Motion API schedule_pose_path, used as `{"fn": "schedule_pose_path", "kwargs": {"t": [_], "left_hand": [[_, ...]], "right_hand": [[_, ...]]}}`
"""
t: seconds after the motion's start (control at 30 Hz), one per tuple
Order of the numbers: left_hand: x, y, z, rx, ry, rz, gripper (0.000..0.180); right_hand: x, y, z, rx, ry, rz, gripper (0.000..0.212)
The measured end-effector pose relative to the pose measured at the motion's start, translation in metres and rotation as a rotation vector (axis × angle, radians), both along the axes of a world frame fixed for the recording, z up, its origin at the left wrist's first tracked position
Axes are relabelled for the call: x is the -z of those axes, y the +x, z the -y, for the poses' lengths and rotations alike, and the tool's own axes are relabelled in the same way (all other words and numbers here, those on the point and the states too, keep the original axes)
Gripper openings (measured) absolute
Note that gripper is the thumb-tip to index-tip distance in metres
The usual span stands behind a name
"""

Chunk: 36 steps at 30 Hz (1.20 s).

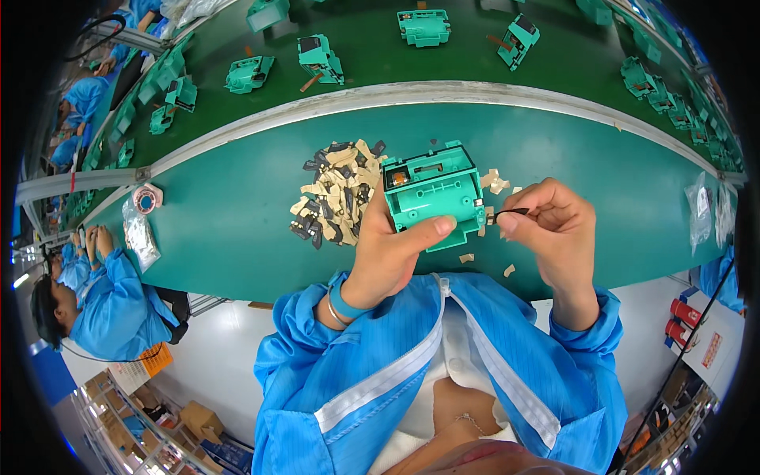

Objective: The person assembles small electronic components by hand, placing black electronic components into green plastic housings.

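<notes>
My left hand (pixel 396 249) grips a green plastic housing (pixel 435 199) from its left side, the thumb lying across its near face. The housing is box-shaped with a rounded front, and a coppery part shows inside its upper left opening. Close to its right edge, my right hand (pixel 554 222) pinches a small thin black piece (pixel 513 211) between thumb and fingertips. The piece's tip reaches the housing's side; whether it touches is too small to tell. Left of the housing lies a heap of small cream and black pieces (pixel 340 190) on the green table (pixel 245 198).
Several cream scraps (pixel 495 182) lie right of the housing. A tape roll (pixel 147 199) and a plastic bag (pixel 141 233) rest at the left; another bag (pixel 700 212) is at the right. Beyond a metal rail (pixel 443 93), similar housings (pixel 423 28) stand on a green belt. A co-worker (pixel 119 305) sits left.
</notes>
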<state>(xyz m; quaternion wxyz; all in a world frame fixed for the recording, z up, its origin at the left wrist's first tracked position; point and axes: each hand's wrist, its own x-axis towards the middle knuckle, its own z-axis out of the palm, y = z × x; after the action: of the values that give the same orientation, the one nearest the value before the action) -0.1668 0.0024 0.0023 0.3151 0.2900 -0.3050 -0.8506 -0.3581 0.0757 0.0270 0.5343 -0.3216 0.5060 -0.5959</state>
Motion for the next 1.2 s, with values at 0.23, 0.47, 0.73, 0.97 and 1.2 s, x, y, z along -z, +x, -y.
{"fn": "schedule_pose_path", "kwargs": {"t": [0.23,0.47,0.73,0.97,1.2], "left_hand": [[-0.007,-0.002,0.001,-0.079,-0.068,0.038,0.056],[-0.001,-0.001,0.001,-0.093,-0.134,0.071,0.057],[-0.001,-0.004,0.002,-0.077,-0.132,0.085,0.059],[0.002,-0.005,0.002,-0.071,-0.161,0.091,0.059],[0.003,-0.007,0.003,-0.069,-0.182,0.095,0.058]], "right_hand": [[-0.002,0.003,0.006,-0.011,0.026,-0.029,0.015],[0.001,0.008,0.009,-0.028,0.039,-0.066,0.016],[0.001,0.007,0.01,-0.007,0.048,-0.138,0.016],[-0.001,0.009,0.01,-0.001,0.051,-0.236,0.017],[0.007,0.006,0.012,-0.014,0.066,-0.226,0.018]]}}
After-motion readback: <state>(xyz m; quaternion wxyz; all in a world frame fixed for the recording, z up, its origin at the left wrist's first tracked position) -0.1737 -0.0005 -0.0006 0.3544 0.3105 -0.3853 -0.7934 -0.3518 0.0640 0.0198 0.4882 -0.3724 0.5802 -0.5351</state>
